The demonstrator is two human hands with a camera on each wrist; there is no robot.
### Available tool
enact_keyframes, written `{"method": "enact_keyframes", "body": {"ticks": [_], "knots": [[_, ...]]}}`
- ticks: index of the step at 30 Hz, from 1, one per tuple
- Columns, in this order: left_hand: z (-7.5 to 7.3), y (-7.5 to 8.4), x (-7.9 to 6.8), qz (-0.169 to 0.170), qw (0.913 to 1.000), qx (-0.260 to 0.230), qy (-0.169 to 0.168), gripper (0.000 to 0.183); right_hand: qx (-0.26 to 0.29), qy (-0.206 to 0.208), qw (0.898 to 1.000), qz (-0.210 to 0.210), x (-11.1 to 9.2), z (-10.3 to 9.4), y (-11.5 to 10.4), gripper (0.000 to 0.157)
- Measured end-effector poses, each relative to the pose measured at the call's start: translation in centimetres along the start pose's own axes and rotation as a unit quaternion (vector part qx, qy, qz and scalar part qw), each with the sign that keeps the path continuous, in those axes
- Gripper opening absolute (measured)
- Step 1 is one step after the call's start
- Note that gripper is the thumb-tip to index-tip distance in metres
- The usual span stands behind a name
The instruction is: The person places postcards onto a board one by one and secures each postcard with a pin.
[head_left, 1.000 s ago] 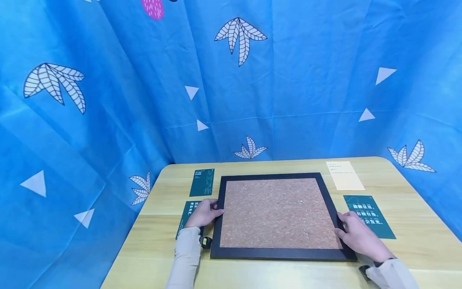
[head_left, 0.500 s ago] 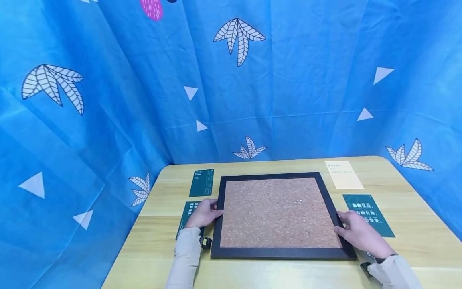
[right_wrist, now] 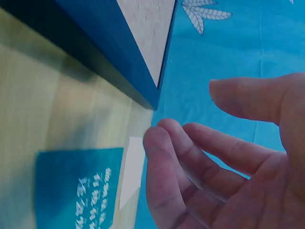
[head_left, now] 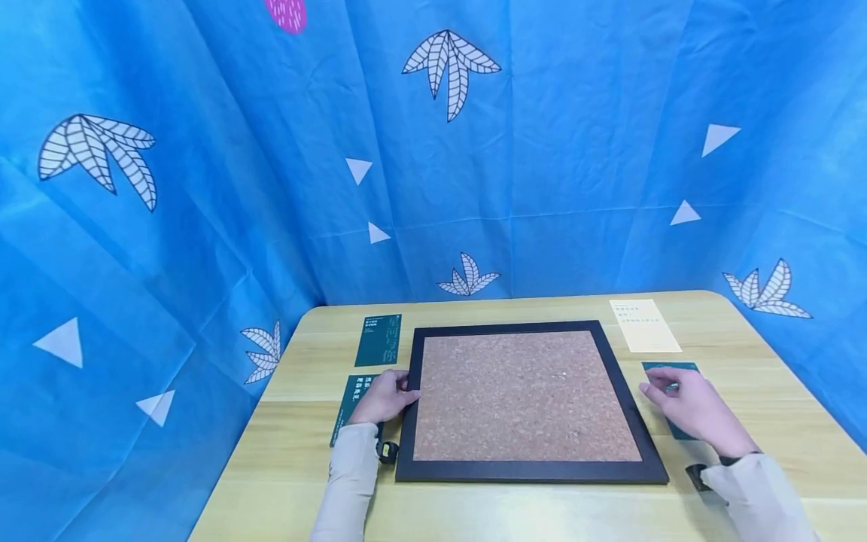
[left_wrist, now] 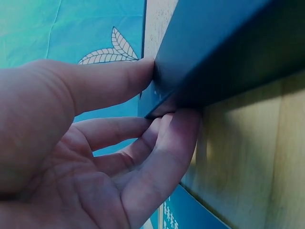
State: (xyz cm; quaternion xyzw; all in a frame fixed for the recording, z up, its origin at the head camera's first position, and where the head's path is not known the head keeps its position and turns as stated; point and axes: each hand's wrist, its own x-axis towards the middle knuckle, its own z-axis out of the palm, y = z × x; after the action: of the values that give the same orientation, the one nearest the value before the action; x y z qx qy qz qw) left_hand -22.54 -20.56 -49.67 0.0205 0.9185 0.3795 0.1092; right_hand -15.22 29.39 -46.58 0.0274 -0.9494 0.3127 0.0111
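A cork board [head_left: 524,399] with a wide black frame lies in the middle of the table. My left hand [head_left: 379,399] pinches its left edge, thumb on the top face and fingers at the underside, as the left wrist view shows. My right hand [head_left: 698,410] is off the board's right edge, fingers loosely bent with nothing between them. Beneath that hand lies a dark green card [head_left: 685,430] with white writing, partly hidden by it. Another green card [head_left: 351,403] lies partly under my left hand and wrist.
A third green card [head_left: 378,340] lies at the table's back left, and a cream card [head_left: 645,325] at the back right. The wooden table [head_left: 515,512] meets a patterned blue curtain [head_left: 576,150] behind and at both sides.
My right hand has let go of the board's right edge and moved a little to the right and up, over the green card. The left hand and the board stay in place.
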Motion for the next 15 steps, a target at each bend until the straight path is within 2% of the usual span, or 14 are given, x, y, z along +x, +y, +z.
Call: {"method": "enact_keyframes", "body": {"ticks": [3,8,15], "knots": [[0.0,0.1,0.0,0.000,1.0000,0.010,0.001,0.040,0.006,0.002,1.000,0.007,0.4,-0.8,0.3,0.049],[-0.1,0.3,-0.1,-0.004,0.9998,0.015,0.008,0.047,0.005,0.006,1.000,0.020,1.2,-2.4,1.1,0.055],[-0.1,0.4,-0.2,-0.013,0.9999,0.005,0.009,0.052,0.015,-0.010,0.999,0.043,2.5,-4.5,2.2,0.062]]}}
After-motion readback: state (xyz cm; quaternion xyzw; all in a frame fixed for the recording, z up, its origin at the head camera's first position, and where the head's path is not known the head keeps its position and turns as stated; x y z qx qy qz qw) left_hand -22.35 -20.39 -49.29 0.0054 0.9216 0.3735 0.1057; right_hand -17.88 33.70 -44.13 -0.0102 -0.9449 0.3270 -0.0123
